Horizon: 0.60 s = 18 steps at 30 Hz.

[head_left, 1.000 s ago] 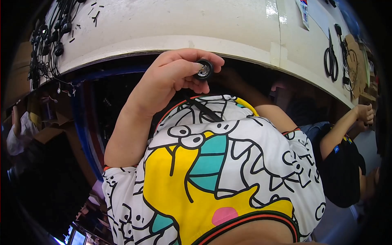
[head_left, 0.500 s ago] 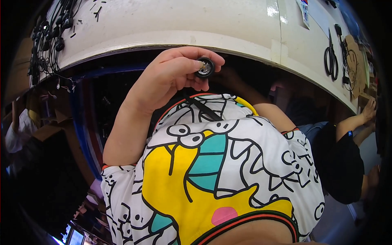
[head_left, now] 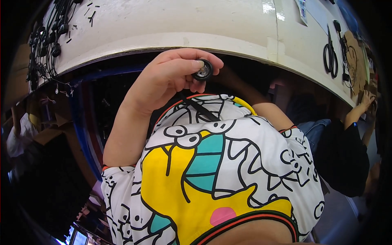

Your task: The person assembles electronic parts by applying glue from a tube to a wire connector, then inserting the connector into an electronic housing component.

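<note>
In front of the table edge, my left hand (head_left: 173, 75) is closed around a small round black piece (head_left: 203, 70) with a clear, silvery inside. My thumb rests on its face, and the other fingers curl behind and under it. A dark strip (head_left: 200, 109) runs below the hand across my patterned shirt. My right forearm (head_left: 269, 112) reaches into the shadow under the table edge. The right hand is lost in that darkness, so its fingers and anything in them cannot be made out.
Black cables with plugs (head_left: 51, 41) hang over the table's left end, near small black scraps (head_left: 91, 18). Black scissors (head_left: 330, 57), a black cable (head_left: 344, 53) and brown cardboard (head_left: 356, 61) lie at right. A co-worker's hand (head_left: 366, 99) is at the far right edge.
My left hand has barely moved, and the round black piece has shifted slightly left and turned a little. At the far right the co-worker's arm has moved.
</note>
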Motion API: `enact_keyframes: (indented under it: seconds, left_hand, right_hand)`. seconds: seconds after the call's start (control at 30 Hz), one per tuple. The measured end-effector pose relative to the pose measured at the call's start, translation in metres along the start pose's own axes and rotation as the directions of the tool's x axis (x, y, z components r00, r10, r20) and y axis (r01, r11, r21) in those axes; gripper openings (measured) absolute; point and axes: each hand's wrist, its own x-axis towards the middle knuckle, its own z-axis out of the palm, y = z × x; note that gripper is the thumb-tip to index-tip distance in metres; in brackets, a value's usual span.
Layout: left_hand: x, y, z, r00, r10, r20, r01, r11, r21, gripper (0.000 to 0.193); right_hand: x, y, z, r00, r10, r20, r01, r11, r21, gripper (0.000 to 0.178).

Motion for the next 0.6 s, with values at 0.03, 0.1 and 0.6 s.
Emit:
enact_keyframes:
  seconds: [0.03,0.1,0.6]
  left_hand:
    - [0.0,0.001,-0.001,1.0,0.013,0.006,-0.013,1.0,-0.004,0.036]
    - [0.0,0.002,-0.001,1.0,0.013,0.008,-0.012,1.0,-0.019,0.036]
    - [0.002,-0.001,-0.003,1.0,-0.019,0.014,0.018,0.999,0.027,0.035]
  right_hand:
    - [0.0,-0.001,-0.001,1.0,0.002,0.004,-0.002,1.0,0.01,0.02]
    - [0.0,-0.003,0.0,1.0,0.004,0.008,-0.004,1.0,0.022,0.02]
    - [-0.007,-0.035,0.002,0.995,0.096,0.017,-0.097,0.985,0.143,0.025]
